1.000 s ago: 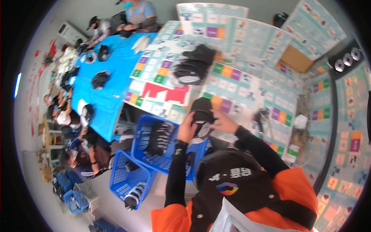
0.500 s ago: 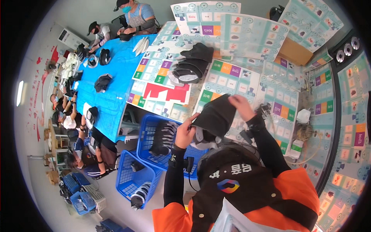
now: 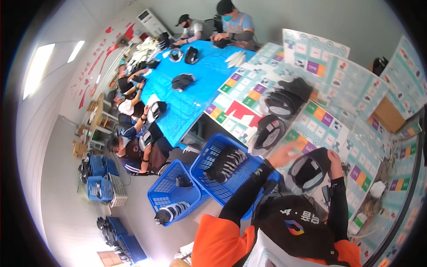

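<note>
1. Head view: two hands are working on one black fabric cap [image 3: 308, 168], which is sitting over the near edge of the surface [image 3: 320, 120] covered in colourful square-patterned charts.
2. The cap is lying inside-up, its opening facing the camera; which way its long axis is running I cannot tell.
3. The right hand [image 3: 334, 161] is gripping the cap's right rim, fingers clamped; the left hand [image 3: 281, 155] is blurred at its left edge, so I cannot tell its grip.
4. Another cap [image 3: 269, 131] is lying nearby, and a stack of black caps [image 3: 284, 98] beyond.
5. Two blue plastic lattice baskets [image 3: 209, 155] are standing on the floor, each holding rows of dark caps.
</note>
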Demonstrator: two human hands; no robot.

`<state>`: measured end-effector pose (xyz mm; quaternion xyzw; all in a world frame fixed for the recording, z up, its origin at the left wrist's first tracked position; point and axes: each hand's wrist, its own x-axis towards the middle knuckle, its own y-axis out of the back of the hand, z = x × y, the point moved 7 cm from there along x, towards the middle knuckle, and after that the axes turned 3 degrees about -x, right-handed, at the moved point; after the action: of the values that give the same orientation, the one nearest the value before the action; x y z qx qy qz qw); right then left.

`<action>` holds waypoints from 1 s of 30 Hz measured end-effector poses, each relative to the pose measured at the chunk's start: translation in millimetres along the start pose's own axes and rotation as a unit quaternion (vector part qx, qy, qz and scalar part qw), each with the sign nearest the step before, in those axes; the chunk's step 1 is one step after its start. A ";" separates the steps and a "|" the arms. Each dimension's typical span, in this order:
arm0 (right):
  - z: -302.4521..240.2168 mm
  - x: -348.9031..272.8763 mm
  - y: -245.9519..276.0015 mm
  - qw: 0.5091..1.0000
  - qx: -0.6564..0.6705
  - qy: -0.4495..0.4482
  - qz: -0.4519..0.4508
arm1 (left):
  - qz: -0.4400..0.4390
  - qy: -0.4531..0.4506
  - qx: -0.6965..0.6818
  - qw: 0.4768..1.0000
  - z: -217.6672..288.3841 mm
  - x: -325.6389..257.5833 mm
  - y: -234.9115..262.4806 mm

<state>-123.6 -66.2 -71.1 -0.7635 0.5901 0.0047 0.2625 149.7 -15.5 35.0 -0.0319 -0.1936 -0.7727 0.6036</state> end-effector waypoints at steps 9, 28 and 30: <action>5.6 7.2 -68.5 0.897 -0.379 0.228 0.015 | 0.172 0.090 0.095 0.976 -38.5 -47.8 6.7; 4.7 -30.3 -89.0 0.919 -0.342 0.198 0.016 | 0.161 0.183 -0.031 0.969 -69.3 -62.2 0.1; -0.3 -25.2 -88.6 0.911 -0.362 0.196 0.014 | 0.177 0.171 -0.023 0.969 -68.0 -57.9 -0.2</action>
<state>-51.3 -29.0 -27.8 -0.7833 0.5984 0.0720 -0.1525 177.6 14.9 -44.2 0.0528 -0.0609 -0.6515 0.7543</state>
